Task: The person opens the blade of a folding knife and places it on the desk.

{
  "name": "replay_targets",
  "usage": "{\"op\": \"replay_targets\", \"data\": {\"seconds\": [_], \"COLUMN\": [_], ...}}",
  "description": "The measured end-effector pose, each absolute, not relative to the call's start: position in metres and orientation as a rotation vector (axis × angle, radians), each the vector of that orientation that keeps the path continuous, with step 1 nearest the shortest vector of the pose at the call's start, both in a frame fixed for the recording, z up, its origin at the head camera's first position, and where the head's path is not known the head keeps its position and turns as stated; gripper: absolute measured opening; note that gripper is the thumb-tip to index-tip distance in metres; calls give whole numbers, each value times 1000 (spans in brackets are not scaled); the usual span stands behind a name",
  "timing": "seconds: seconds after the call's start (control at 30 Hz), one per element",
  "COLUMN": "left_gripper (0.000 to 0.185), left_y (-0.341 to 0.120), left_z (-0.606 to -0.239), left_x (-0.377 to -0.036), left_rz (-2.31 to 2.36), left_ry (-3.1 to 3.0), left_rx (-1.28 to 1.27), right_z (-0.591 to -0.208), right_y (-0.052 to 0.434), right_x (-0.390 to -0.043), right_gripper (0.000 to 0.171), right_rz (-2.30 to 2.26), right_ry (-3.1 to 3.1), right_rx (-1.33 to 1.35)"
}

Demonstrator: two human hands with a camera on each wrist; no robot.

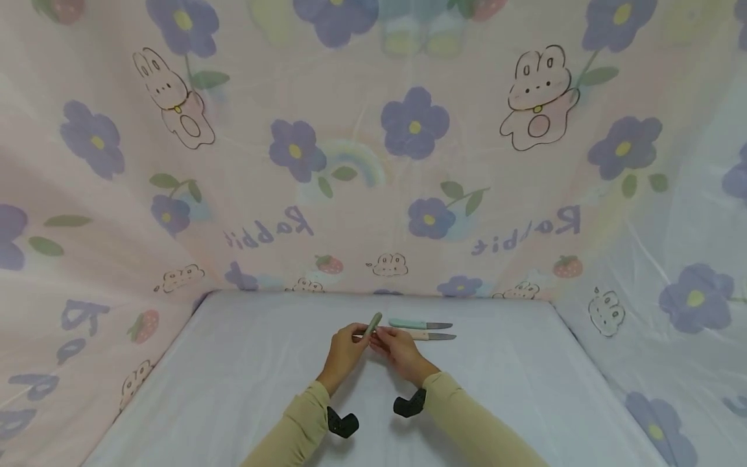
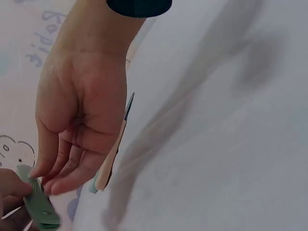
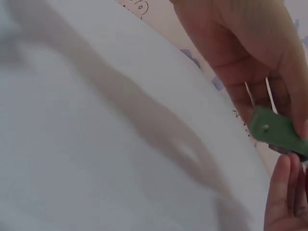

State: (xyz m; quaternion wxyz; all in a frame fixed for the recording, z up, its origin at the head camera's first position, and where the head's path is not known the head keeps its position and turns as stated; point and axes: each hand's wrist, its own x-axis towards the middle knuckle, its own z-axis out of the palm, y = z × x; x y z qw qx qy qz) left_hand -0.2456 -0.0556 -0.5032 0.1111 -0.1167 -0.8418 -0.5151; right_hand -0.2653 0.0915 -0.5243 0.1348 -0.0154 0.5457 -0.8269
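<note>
A green-handled folding knife (image 1: 373,323) is held upright and tilted between both hands, above the table. The left hand (image 1: 343,353) grips its handle (image 3: 274,129), fingers curled behind it. Meeting it from the right, the right hand (image 1: 404,357) pinches the knife's near edge with thumb and fingertips. A dark strip shows along that edge in the right wrist view; most of the blade is hidden. Just beyond the right hand lie a mint-handled knife (image 1: 407,323) and a peach-handled knife (image 1: 441,336), blades pointing right. The right hand partly covers the peach handle (image 2: 111,156).
A white cloth-covered table (image 1: 502,389) spreads under both arms. Curtains printed with flowers and rabbits (image 1: 350,214) hang at the back and both sides. Black camera mounts (image 1: 343,423) sit at both wrists.
</note>
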Motion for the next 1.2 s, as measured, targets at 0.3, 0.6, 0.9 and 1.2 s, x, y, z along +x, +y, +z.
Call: {"op": "replay_targets", "data": {"seconds": [0.3, 0.6, 0.9, 1.2], "left_gripper": [22, 26, 28, 28], "left_y": [-47, -42, -40, -38], "left_z": [-494, -489, -494, -492], "left_x": [-239, -227, -216, -213], "left_rz": [-1722, -2140, -2067, -2182], "left_ry": [-2509, -2412, -2508, -2410], "left_rx": [-411, -456, -462, -501], "right_z": [-516, -507, -513, -515], "right_y": [113, 133, 133, 137], "right_x": [-248, -228, -211, -208], "right_gripper": [20, 21, 31, 34], "right_rz": [-2438, -2340, -2272, -2355], "right_ry": [1626, 1860, 1977, 1919], "right_rx": [-79, -174, -126, -104]}}
